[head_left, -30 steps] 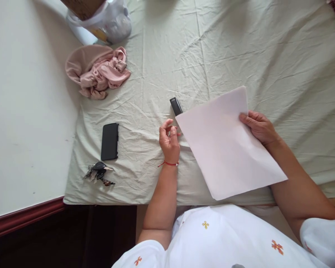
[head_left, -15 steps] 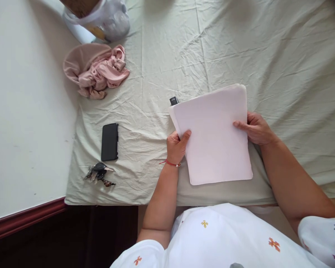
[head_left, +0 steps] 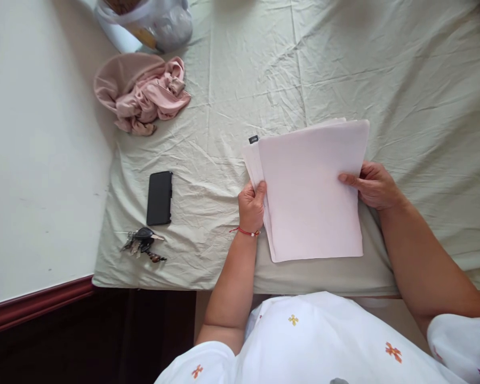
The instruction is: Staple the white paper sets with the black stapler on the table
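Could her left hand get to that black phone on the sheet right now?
Probably yes, once it lets go. The left hand is gripping the paper stack, but the black phone lies flat to its left, and only bare bedsheet shows between them.

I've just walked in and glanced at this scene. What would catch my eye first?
First, the stack of white paper near the front edge of the pale green sheet, gripped by the left hand and right hand at its sides. To its left lie a black phone and keys, with crumpled pink cloth farther back.

Black phone (head_left: 159, 198), keys (head_left: 143, 245), pink cloth (head_left: 144, 96), plastic bag (head_left: 148, 24), pale bedsheet (head_left: 404, 69)
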### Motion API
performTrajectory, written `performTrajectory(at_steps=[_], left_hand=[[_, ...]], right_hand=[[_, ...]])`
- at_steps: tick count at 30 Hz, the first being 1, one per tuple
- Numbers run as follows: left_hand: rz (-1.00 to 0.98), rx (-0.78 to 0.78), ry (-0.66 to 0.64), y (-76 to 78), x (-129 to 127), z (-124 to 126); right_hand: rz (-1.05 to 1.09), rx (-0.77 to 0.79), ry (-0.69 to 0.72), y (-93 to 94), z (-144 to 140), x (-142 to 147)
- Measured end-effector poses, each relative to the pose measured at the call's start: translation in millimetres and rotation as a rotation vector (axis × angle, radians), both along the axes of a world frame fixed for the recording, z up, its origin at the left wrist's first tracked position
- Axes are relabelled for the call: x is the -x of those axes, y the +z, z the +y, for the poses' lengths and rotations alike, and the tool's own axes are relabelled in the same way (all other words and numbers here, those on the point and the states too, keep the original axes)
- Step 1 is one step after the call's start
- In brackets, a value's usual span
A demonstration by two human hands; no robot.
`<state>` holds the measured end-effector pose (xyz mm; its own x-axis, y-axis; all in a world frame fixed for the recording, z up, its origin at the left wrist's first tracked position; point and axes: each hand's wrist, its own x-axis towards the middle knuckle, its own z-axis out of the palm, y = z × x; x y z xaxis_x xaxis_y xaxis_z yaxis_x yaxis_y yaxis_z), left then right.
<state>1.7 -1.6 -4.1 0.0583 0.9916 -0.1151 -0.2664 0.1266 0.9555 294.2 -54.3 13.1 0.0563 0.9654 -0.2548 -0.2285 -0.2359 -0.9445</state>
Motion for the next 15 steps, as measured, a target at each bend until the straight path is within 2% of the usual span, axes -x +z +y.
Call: performTrajectory(at_steps=[10,15], left_hand=[[-0.007,-0.032,0.064,4.2,-3.1,1.8],[-0.009,-0.013,0.035,3.8,-2.0,1.7]], right_hand=[[-0.045,0.016,-0.077,3.1,0.6,2.3],[-0.044,0.064,-0.084,4.7,1.3,2.1]])
